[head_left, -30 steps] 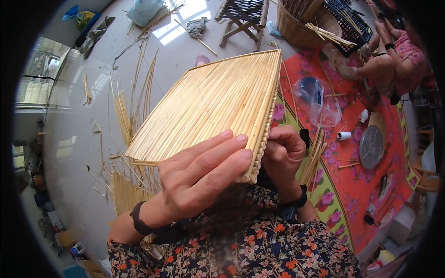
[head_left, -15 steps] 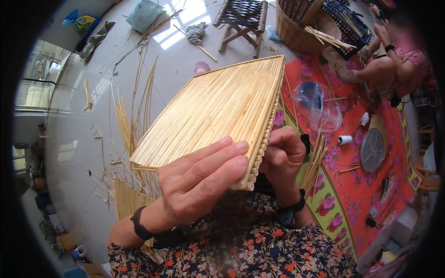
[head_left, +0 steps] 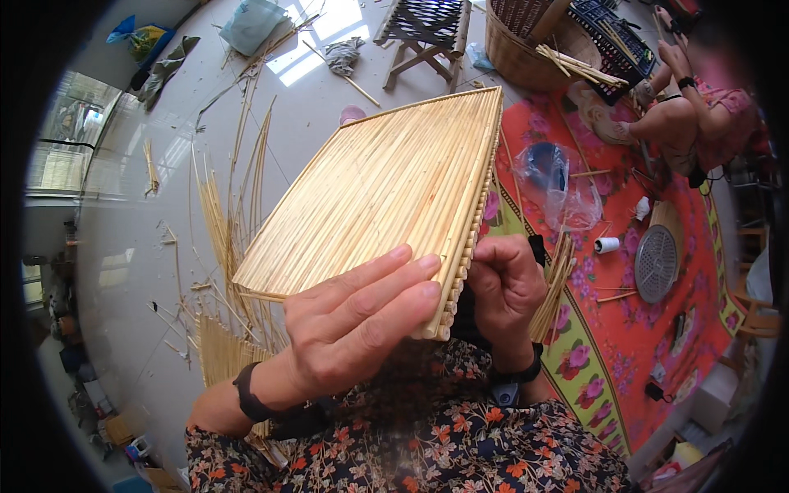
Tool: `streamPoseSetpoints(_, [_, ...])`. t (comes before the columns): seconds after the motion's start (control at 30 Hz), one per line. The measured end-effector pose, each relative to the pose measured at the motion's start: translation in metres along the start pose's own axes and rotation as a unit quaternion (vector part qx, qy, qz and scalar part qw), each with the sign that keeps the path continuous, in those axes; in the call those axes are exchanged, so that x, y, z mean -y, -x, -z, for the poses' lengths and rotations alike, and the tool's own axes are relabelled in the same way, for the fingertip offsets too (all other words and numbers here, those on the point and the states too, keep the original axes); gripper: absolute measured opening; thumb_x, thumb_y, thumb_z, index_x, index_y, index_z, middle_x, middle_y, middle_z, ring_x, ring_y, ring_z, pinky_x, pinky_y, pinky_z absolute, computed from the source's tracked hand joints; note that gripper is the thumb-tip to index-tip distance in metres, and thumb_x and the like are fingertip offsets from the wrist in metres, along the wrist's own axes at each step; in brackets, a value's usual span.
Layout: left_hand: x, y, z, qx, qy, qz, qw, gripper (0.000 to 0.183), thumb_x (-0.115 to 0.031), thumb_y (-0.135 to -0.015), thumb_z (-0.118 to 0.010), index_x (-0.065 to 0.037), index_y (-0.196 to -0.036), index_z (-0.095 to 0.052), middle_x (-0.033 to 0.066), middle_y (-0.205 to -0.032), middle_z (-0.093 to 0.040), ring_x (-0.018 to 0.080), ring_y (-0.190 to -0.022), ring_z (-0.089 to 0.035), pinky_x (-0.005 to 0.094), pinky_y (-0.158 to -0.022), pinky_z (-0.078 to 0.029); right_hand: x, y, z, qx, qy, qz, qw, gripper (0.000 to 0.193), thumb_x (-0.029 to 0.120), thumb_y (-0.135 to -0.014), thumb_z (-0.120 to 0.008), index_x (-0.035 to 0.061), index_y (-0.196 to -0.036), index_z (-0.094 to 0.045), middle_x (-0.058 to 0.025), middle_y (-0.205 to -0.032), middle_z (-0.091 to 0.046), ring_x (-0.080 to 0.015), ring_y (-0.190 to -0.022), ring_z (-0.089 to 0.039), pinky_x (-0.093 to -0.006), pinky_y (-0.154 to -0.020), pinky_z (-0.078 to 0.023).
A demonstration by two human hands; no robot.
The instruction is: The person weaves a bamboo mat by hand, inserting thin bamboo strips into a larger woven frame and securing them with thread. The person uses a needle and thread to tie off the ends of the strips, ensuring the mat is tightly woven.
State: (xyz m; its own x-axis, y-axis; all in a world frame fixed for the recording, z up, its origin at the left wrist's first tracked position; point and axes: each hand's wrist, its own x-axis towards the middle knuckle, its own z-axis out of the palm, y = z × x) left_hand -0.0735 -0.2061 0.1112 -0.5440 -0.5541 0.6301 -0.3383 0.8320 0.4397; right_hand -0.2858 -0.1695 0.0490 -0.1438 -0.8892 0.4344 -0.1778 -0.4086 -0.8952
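A pale concrete floor (head_left: pixel 148 271) is seen across the left of the view, and a red flowered mat (head_left: pixel 657 345) is spread over the right. A flat panel of straw-coloured reeds (head_left: pixel 386 189) is held up tilted in the middle of the view, above the lap, its far corner pointing away and its near edge close to the body. Loose reed stalks (head_left: pixel 222 238) are scattered on the floor to the left of the panel, some standing in a fan. A woven basket (head_left: pixel 526 41) and a small wooden stool (head_left: pixel 423 33) are set at the top, on the floor beyond the mat. Another person (head_left: pixel 699 115) is seated at the upper right on the mat. A round grey sieve-like disc (head_left: pixel 655 263) and a clear plastic bag (head_left: pixel 567 185) lie on the mat. The left hand (head_left: pixel 353 329) is laid flat over the panel's near corner, fingers stretched across the top face, gripping it with the thumb hidden beneath. The right hand (head_left: pixel 505 287) is curled against the panel's right edge, its fingers closed at the reed ends; what is pinched there cannot be made out. A small white spool (head_left: pixel 606 245) rests on the mat near the disc.
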Motion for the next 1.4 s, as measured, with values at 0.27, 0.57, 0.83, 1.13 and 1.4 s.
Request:
streamPoseSetpoints(0.27, [0.002,0.002,-0.009,-0.02,0.001,-0.009,1.0,0.028,-0.004,-0.087,-0.08,-0.002,-0.115,-0.079,0.016,-0.117,-0.081,0.0331,-0.109,-0.079,0.0401,-0.091,-0.067,0.006,0.004,-0.002,0.0,-0.257,-0.144,0.956,0.018,0.017,-0.112,-0.063,0.0057,-0.115,-0.049,-0.0018,-0.088,-0.065,-0.0076,-0.077,-0.06,-0.0214,-0.072,-0.049])
streamPoseSetpoints(0.57, [0.0,0.009,-0.007,-0.014,-0.004,-0.003,1.0,0.028,-0.007,-0.087,-0.081,-0.003,-0.115,-0.08,0.0147,-0.117,-0.081,0.0327,-0.11,-0.079,0.0393,-0.091,-0.066,0.011,0.005,0.004,0.032,-0.202,-0.177,0.963,0.014,0.014,-0.113,-0.061,0.0054,-0.113,-0.051,0.0001,-0.087,-0.063,-0.0056,-0.078,-0.06,-0.0215,-0.071,-0.049])
streamPoseSetpoints(0.83, [0.0,0.014,-0.014,-0.01,0.001,-0.007,1.0,0.03,-0.007,-0.088,-0.08,-0.005,-0.118,-0.079,0.0141,-0.119,-0.081,0.0324,-0.111,-0.079,0.0397,-0.091,-0.066,0.022,0.0,0.002,0.013,-0.256,-0.165,0.952,0.012,0.007,-0.111,-0.06,0.004,-0.114,-0.049,-0.0022,-0.093,-0.065,-0.0063,-0.082,-0.063,-0.0223,-0.075,-0.052])
streamPoseSetpoints(1.13, [0.021,0.019,-0.031,-0.013,-0.035,-0.001,0.999,0.033,-0.001,-0.089,-0.076,-0.004,-0.122,-0.077,0.0142,-0.119,-0.081,0.0336,-0.11,-0.079,0.0412,-0.092,-0.066,0.006,0.005,-0.015,-0.001,-0.342,-0.24,0.908,0.016,0.008,-0.108,-0.065,0.0022,-0.116,-0.052,-0.0066,-0.101,-0.07,-0.0091,-0.089,-0.068,-0.0246,-0.08,-0.056])
streamPoseSetpoints(1.4, [0.023,0.043,-0.031,-0.026,-0.037,-0.028,0.999,0.034,-0.005,-0.091,-0.076,-0.008,-0.125,-0.077,0.0106,-0.123,-0.08,0.0326,-0.111,-0.079,0.0403,-0.091,-0.066,-0.014,0.01,0.027,-0.065,0.029,-0.095,0.993,0.016,0.009,-0.106,-0.069,0.003,-0.12,-0.071,-0.0084,-0.111,-0.073,-0.0161,-0.104,-0.068,-0.0298,-0.089,-0.055])
